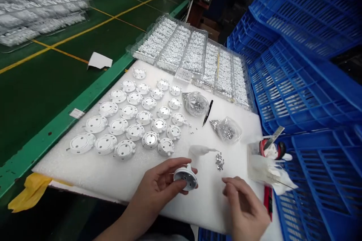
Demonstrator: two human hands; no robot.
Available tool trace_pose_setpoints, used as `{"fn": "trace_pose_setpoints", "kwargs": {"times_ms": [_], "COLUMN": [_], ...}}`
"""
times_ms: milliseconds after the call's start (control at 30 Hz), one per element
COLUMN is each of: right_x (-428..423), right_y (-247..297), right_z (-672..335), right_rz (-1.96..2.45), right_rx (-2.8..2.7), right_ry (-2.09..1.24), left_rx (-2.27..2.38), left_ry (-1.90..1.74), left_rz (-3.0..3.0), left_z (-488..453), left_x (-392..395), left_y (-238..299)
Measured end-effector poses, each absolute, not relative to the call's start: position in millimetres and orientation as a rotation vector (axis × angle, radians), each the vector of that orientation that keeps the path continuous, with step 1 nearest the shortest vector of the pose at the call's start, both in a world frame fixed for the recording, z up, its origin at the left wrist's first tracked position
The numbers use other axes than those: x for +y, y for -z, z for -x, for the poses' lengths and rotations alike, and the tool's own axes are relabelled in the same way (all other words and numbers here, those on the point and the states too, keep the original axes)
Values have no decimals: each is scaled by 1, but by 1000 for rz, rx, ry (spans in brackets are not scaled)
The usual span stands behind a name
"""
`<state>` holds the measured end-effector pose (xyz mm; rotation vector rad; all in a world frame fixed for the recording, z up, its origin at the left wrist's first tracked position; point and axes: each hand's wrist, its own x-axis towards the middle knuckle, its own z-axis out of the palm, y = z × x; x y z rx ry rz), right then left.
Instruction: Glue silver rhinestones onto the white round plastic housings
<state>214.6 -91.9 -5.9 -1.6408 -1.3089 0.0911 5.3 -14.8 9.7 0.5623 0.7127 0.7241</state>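
My left hand (161,184) grips a small round white housing (185,178) by its edge, thumb across the face and fingers behind. The housing is tilted, and its hollow grey side with holes faces me. To the right, my right hand (244,207) hovers over the foam sheet, thumb and index finger pinched; anything between the fingertips is too small to make out. Just beyond that hand lies a little pile of shiny metal pieces (220,162). A white plastic squeeze bottle (200,150) with a thin nozzle rests beside the pile.
Several round white housings (135,131) stand in rows on the white foam sheet (118,175). Two bags of metal pieces (196,104) and a black pen (208,113) lie farther back. Clear trays (183,47) line the far edge; blue crates (308,90) rise at right.
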Motion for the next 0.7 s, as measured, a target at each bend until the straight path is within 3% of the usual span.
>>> {"fn": "trace_pose_setpoints", "kwargs": {"times_ms": [167, 367, 533, 700], "right_x": [-59, 66, 186, 248], "right_y": [-44, -114, -99, -55], "right_z": [-243, -261, -269, -277], "right_rz": [1689, 1828, 2030, 2410], "right_rx": [-1169, -1706, -1854, -1836], "right_ry": [28, 124, -8, -310], "left_rx": [718, 748, 760, 747], "left_ry": [-755, -762, -756, -739], "left_rz": [-623, -695, -832, -888], "left_z": [0, 0, -2, -1], "left_x": [-6, -8, -8, -8], "left_y": [-10, 1, 14, 17]}}
